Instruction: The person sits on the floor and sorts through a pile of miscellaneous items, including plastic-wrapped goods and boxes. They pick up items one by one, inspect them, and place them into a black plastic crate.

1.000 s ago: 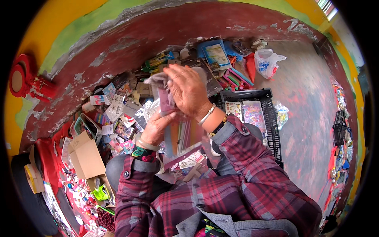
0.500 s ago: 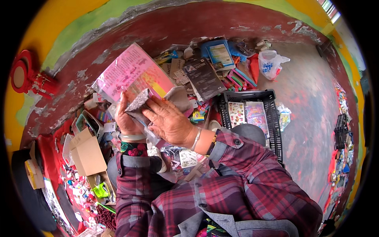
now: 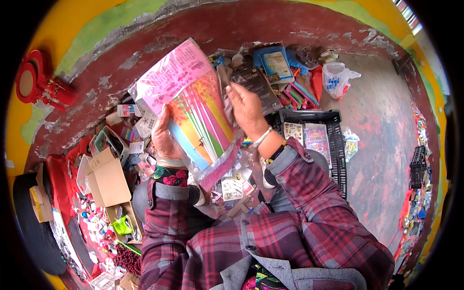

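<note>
A dark red wall (image 3: pixel 275 24) with peeling paint bends across the back. Below it is the grey floor (image 3: pixel 372 125), with pink smudges. A black crate (image 3: pixel 337 150) sits on the floor to the right, with colorful sheets inside. To the left, a brown box (image 3: pixel 107 179) has its flap up. The clear pack (image 3: pixel 200 99) is up in the air between the two hands, tilted, over a messy pile. It has a pink sheet and bright papers in it. A black book (image 3: pixel 261 92) lies behind the right hand (image 3: pixel 251 115). That hand's grip pinches a cloth at the pack's right edge. The left hand (image 3: pixel 166 137) has its grip on the pack's left side, thumb in front. The cloth (image 3: pixel 224 89) is grey and bunched. A pale bangle (image 3: pixel 261 137) circles the right wrist.
</note>
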The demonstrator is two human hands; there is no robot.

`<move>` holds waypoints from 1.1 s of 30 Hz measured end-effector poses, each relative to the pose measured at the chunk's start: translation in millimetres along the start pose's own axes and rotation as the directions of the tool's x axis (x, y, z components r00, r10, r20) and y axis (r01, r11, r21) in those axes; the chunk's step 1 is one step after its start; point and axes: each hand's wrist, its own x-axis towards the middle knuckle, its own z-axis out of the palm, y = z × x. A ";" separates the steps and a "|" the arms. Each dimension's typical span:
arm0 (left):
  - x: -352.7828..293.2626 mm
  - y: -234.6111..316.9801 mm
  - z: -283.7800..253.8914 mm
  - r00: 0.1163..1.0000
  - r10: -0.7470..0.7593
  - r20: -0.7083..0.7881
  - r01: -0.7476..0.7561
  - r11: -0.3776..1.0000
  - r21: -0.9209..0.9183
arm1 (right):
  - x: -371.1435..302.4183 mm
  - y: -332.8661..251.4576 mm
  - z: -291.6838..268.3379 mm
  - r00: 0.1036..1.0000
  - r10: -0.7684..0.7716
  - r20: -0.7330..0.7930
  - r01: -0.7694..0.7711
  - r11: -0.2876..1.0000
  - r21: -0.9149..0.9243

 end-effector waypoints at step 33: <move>1.5 24.2 16.0 0.922 0.386 -0.005 -0.376 0.901 0.214 | 2.5 -25.1 -6.1 0.821 0.458 0.341 -0.499 0.287 0.818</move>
